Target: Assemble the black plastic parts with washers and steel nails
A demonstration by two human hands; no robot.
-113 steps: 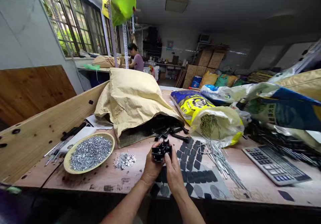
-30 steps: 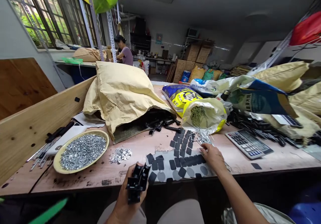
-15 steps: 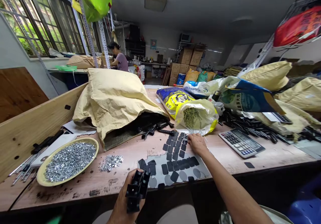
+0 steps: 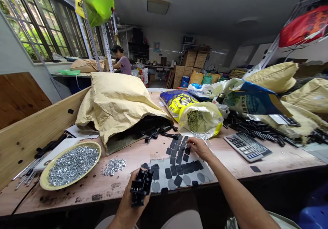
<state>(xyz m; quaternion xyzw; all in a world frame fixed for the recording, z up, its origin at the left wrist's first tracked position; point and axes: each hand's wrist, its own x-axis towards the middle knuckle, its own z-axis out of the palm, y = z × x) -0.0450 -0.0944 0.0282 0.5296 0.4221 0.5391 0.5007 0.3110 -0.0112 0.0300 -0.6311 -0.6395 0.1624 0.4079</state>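
My left grip [image 4: 125, 201] sits low, over the near edge of the tabletop [image 4: 287, 160], fingers closed around a stack of black plastic parts [image 4: 140, 188] and pressing it together. My right grip [image 4: 201, 148] is reached forward, thumb and fingers drawn close at the upper right of a grey sheet of black rubber pads [image 4: 176, 171] (whether a nail is pinched between them, I cannot tell). Long steel nails [image 4: 203, 140] fan out just beside those fingertips, from the mouth of a white woven sack [image 4: 201, 121].

Farther along the tabletop, more black parts [image 4: 156, 131] lie at the torn opening of a kraft paper sack [image 4: 120, 106]. To my left, a shallow bowl of steel washers [image 4: 73, 165] sits next to a small loose pile of washers [image 4: 113, 166]. To my right lies a desk calculator [image 4: 246, 146]. A co-worker [image 4: 121, 63] sits at a far bench.
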